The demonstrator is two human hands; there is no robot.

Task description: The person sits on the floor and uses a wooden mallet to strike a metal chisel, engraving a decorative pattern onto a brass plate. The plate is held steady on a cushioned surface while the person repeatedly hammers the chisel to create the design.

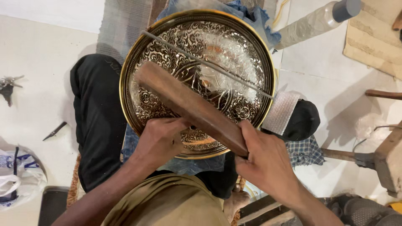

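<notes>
A large round brass tray (138, 54) with dense engraved scrollwork rests tilted on my lap. My right hand (264, 161) grips the near end of a long brown wooden mallet (188, 104) that lies diagonally across the tray. My left hand (161, 138) is closed at the tray's lower rim, its fingers curled against the metal under the mallet; what it pinches is hidden. A thin metal rod (217, 69) lies across the tray's upper half.
A plastic bottle (312, 21) lies on the floor at the upper right, next to brown paper (372, 42). A black cap (303, 119) and checked cloth (305, 150) sit right of the tray. A small tool (54, 130) and a plastic bag (16, 175) lie left.
</notes>
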